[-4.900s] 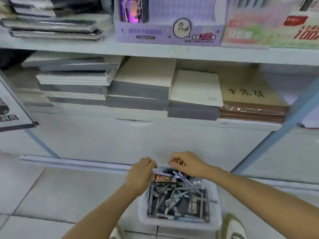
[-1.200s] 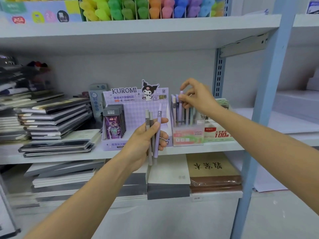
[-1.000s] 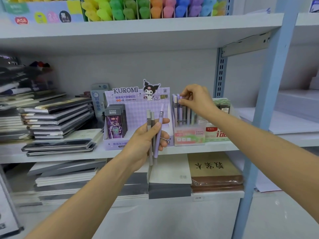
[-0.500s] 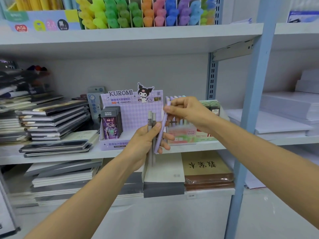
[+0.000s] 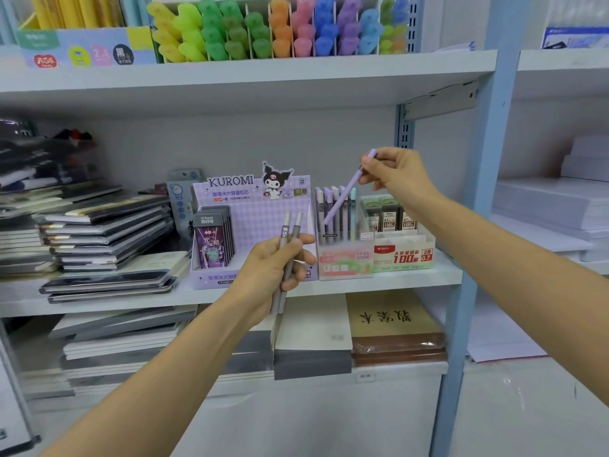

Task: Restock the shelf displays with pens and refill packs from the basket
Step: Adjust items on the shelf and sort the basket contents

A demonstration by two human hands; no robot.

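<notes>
While the KUROMI display and FRUIT SODA box face me, I hold pens at the shelf.
My right hand pinches a lilac pen, tilted, its lower end before the box's standing pens; the neighbouring box reads 2B 0.7. My left hand clenches its fingers round two grey pens before the KUROMI display.

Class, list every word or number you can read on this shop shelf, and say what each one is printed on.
"KUROMI": header of the purple display box.
"FRUIT SODA": front of the pink pen display box.
"100" and "2B 0.7": front of the lead refill display box.
Too small or blurred: Chinese lines on these boxes, labels on the refill packs, upside-down characters on the brown notebook, stickers on the top-shelf box.
</notes>
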